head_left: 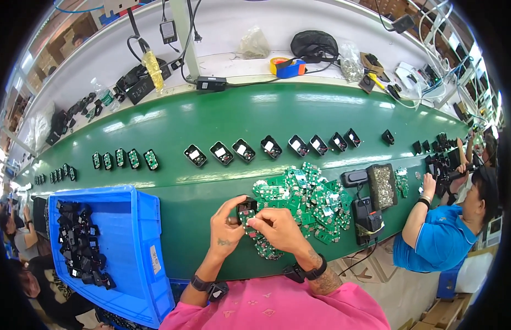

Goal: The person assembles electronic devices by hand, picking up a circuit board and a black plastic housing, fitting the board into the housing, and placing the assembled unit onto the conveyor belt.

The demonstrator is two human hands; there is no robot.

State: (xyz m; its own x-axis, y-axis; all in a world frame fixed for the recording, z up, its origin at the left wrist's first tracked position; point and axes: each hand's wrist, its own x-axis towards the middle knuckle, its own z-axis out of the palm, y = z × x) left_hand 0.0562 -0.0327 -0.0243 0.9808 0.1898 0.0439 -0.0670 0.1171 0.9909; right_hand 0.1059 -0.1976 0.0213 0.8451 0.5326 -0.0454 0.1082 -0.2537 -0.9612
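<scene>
Close in front of my chest, my left hand (pixel 224 230) is closed round a small black plastic housing (pixel 246 205). A green circuit board (pixel 246 218) lies at the housing's opening; whether it is fully seated I cannot tell. My right hand (pixel 276 226) pinches the board's edge between thumb and fingers. Just beyond and to the right spreads a heap of loose green circuit boards (pixel 321 201), some of it reaching under my right hand. Farther off, a row of open black housings (pixel 221 153) with white parts inside stands on the green work surface (pixel 211 187).
At my left is a blue crate (pixel 119 242) holding black housings (pixel 79 247). Housings with green boards (pixel 120 158) stand beyond it. Right of the heap are a black device (pixel 367 219) with a cable and a grey block (pixel 382 187). A co-worker in blue (pixel 440 234) sits at the right.
</scene>
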